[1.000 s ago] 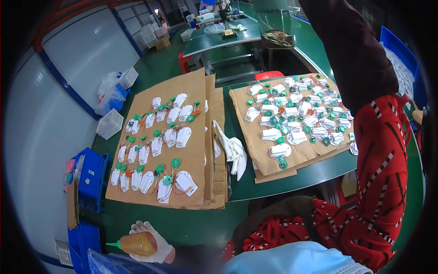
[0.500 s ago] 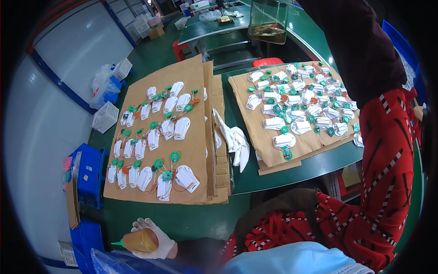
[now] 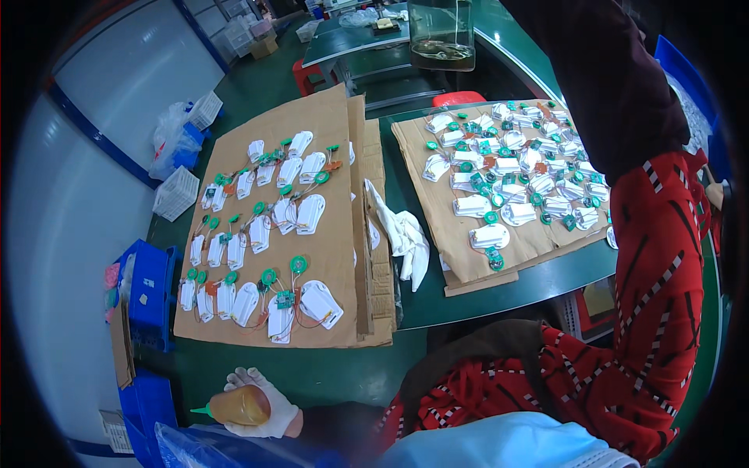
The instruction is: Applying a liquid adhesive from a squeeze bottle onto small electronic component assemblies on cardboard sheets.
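My left hand (image 3: 273,415), in a white glove, is closed round a soft squeeze bottle (image 3: 240,405) of amber liquid. Its green nozzle (image 3: 201,410) points left. My right arm (image 3: 616,86), in a dark sleeve above red patterned cloth, reaches up past the top edge, so the right hand is out of sight. At the top hangs a clear container (image 3: 442,43) with some amber liquid at its bottom; what holds it is hidden. White plastic housings with wired green boards (image 3: 281,312) lie in rows on the left cardboard sheet (image 3: 234,335).
More wired housings (image 3: 515,212) crowd the right cardboard sheet (image 3: 460,265) on the green table (image 3: 499,300). A white cloth (image 3: 406,242) lies between the sheets. Blue crates (image 3: 150,292) and a white basket (image 3: 176,193) stand at left. A red stool (image 3: 459,98) is behind the table.
The clear container has shifted left and slightly up in the view, and its liquid lies differently. My left hand keeps its hold on the squeeze bottle.
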Demonstrator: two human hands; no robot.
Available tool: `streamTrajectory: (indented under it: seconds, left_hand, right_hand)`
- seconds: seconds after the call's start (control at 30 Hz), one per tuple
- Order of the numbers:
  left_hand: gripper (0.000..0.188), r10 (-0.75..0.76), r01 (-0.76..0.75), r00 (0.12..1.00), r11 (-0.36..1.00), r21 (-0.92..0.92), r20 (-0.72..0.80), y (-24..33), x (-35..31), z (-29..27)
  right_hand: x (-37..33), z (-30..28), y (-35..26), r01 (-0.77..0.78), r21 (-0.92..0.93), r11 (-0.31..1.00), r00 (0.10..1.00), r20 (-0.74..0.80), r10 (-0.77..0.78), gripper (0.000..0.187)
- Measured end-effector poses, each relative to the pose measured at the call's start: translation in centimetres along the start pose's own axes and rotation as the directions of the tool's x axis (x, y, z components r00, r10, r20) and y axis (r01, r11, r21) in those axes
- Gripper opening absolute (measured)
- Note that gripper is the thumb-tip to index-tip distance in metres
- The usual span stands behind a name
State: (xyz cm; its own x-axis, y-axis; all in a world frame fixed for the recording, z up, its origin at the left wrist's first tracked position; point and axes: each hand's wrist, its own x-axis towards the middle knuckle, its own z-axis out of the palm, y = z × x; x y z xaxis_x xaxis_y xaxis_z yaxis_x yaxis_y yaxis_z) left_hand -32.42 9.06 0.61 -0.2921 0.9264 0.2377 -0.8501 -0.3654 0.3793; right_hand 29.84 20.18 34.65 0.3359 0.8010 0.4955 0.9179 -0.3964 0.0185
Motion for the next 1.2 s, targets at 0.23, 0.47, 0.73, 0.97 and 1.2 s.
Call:
streamTrajectory:
  seconds: [0.23,0.47,0.73,0.97,1.2]
  left_hand:
    - [0.061,-0.002,0.000,0.997,1.000,-0.025,-0.073,-0.3,0.2,0.2]
    - [0.061,-0.028,0.028,0.999,1.000,-0.001,-0.022,-0.4,0.7,-0.1]
    - [0.062,-0.019,0.021,0.998,0.999,0.032,-0.059,-1.1,1.0,0.3]
    - [0.063,-0.002,0.003,0.985,1.000,0.005,-0.174,-1.8,1.2,1.2]
    - [0.063,0.027,-0.025,0.983,1.000,0.015,-0.180,-2.2,1.2,1.6]
  right_hand:
    - [-0.1,0.9,0.8,-0.040,0.110,0.993,0.999,-0.009,0.041,0.019]
    - [0.0,1.8,1.3,-0.072,0.223,0.972,0.997,-0.015,0.078,0.019]
    - [-0.2,3.4,1.6,-0.106,0.348,0.931,0.993,-0.006,0.115,0.018]
    - [-0.8,4.7,1.9,-0.143,0.451,0.881,0.988,0.008,0.156,0.018]
    - [-0.9,5.4,1.6,-0.157,0.548,0.822,0.983,0.011,0.181,0.018]
